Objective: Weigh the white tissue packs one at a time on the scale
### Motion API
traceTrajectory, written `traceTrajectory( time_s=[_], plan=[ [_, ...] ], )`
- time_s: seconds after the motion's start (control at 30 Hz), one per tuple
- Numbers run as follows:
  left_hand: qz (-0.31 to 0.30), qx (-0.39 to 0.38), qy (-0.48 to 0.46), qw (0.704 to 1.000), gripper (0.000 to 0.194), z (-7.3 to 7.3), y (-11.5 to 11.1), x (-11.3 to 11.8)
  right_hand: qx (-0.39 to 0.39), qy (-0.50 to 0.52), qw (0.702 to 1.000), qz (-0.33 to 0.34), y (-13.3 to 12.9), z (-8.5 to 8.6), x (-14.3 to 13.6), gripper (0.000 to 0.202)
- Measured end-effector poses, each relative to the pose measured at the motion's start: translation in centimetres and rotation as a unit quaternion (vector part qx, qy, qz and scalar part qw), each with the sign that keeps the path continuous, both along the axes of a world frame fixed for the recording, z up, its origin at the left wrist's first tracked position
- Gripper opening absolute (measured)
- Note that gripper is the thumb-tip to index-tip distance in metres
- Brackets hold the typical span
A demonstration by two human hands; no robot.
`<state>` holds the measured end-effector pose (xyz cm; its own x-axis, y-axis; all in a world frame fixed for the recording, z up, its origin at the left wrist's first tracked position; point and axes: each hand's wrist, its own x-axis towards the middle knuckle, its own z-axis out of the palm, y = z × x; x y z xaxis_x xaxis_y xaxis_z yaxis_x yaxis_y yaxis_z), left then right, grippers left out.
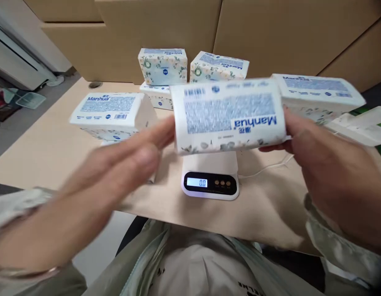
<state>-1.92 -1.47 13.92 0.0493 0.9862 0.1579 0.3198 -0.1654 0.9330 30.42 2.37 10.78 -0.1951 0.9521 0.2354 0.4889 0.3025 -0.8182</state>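
Note:
A white tissue pack (229,117) with blue "Manhua" print, upside down to my view, is held up over a small white digital scale (210,185). The scale's lit display reads 0.0, and the pack hides part of its platform. My right hand (329,164) grips the pack's right end, some fingers reaching underneath. At the left end is my left hand (122,176), blurred, its fingers stretched out straight and their tips against or just behind the pack's edge. Whether they press on it I cannot tell. Another tissue pack (108,109) sits beyond my left hand.
Several more packs stand at the back, including a stacked pack (162,68), an angled pack (219,65) and a pack (319,92) at right. Large cardboard boxes (165,24) line the wooden table's (33,135) far side. A white cable (267,167) runs right from the scale.

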Motion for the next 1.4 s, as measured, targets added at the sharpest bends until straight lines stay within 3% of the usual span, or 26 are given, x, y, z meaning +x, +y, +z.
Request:
traceTrajectory(
  time_s=[0.1, 0.23, 0.4, 0.57, 0.7, 0.83, 1.03, 1.4],
  plan=[
    [-0.129, -0.074, 0.004, 0.989, 0.057, -3.1, 0.2, 2.2, -0.051, 0.013, 0.998, -0.04, -0.2, -2.2, 0.7, 0.058],
    [-0.114, -0.056, -0.039, 0.991, 0.055, -6.4, 1.3, 2.5, -0.088, 0.04, 0.995, -0.007, 0.4, -4.1, 0.6, 0.061],
    [-0.101, -0.037, -0.077, 0.991, 0.055, -8.9, 1.6, 2.8, -0.107, 0.072, 0.992, -0.003, 0.3, -5.8, 0.9, 0.053],
    [-0.045, 0.037, -0.115, 0.992, 0.055, -12.7, 1.7, 3.4, -0.009, 0.116, 0.988, -0.105, -1.2, -9.5, 1.8, 0.046],
    [-0.061, 0.051, -0.147, 0.986, 0.058, -15.1, 2.2, 3.2, 0.1, 0.124, 0.974, -0.16, -2.3, -12.2, 2.4, 0.043],
    [-0.081, 0.056, -0.155, 0.983, 0.059, -15.1, 2.4, 2.9, 0.156, 0.112, 0.963, -0.188, -2.3, -13.0, 3.1, 0.042],
    [-0.077, 0.005, -0.182, 0.98, 0.058, -14.2, 2.3, 3.5, 0.135, 0.135, 0.968, -0.166, -2.1, -13.0, 3.5, 0.045],
    [-0.073, 0.012, -0.194, 0.978, 0.054, -14.3, 2.2, 3.4, 0.134, 0.127, 0.968, -0.168, -2.1, -13.0, 3.3, 0.042]
  ],
)
